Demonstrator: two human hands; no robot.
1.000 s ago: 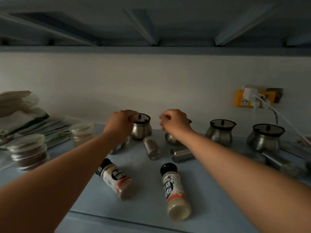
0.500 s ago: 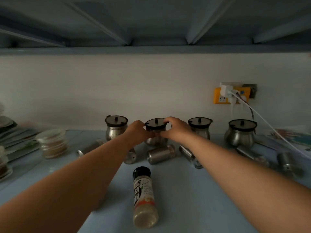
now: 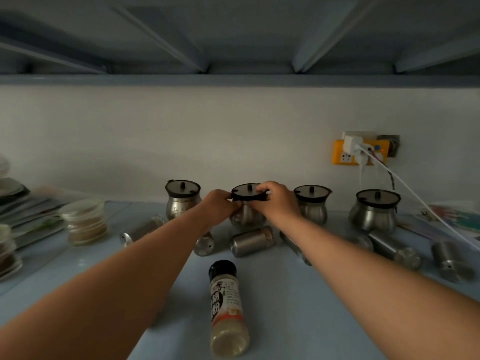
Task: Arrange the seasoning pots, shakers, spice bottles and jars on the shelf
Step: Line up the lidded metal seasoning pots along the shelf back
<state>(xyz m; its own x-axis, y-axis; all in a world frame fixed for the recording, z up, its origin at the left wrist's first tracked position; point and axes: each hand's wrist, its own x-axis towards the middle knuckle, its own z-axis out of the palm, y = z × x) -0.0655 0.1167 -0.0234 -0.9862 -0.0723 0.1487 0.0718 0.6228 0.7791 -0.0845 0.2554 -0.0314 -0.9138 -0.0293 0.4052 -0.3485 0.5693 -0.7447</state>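
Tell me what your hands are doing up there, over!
Left hand and right hand both gripping second pot at its lid. Pot upright in back row. Shakers lying toppled just in front; spice bottle on its side nearer.

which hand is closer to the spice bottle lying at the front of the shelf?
Left, narrowly. The left hand and right hand both grip the seasoning pot behind the spice bottle; the left sits slightly nearer.
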